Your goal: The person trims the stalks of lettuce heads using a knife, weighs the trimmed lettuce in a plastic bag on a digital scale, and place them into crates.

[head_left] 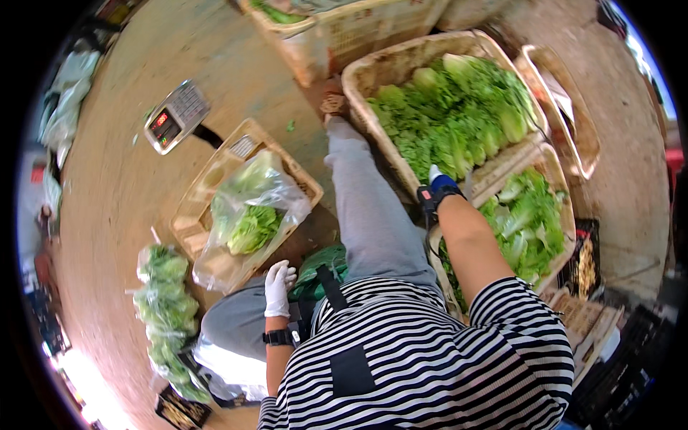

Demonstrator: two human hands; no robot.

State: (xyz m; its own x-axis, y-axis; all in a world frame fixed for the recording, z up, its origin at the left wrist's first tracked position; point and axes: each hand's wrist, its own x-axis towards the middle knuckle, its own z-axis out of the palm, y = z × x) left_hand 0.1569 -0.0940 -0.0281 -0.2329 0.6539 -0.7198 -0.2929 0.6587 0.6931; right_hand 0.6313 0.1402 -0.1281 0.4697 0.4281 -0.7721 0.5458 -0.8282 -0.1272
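My left hand [278, 289], in a white glove, hovers beside my bent left leg. Its fingers are curled in, and nothing shows in them. To its upper left, a clear plastic bag [288, 208] with green lettuce [254, 229] inside lies on a tan crate [188, 231]. My right hand [440, 178], gloved in blue and white, is at the near edge of a large crate [387, 59] filled with leafy lettuce heads [459, 118]. Its fingers are mostly hidden, so its grip is unclear. Loose lettuce leaves [527, 229] fill another crate below my right forearm.
A digital scale [176, 118] with a lit red display stands at the upper left. Several bagged lettuces [166, 308] lie in a row on the floor at left. Another tan crate [358, 36] is at the top, and an upright crate [584, 136] leans at the far right.
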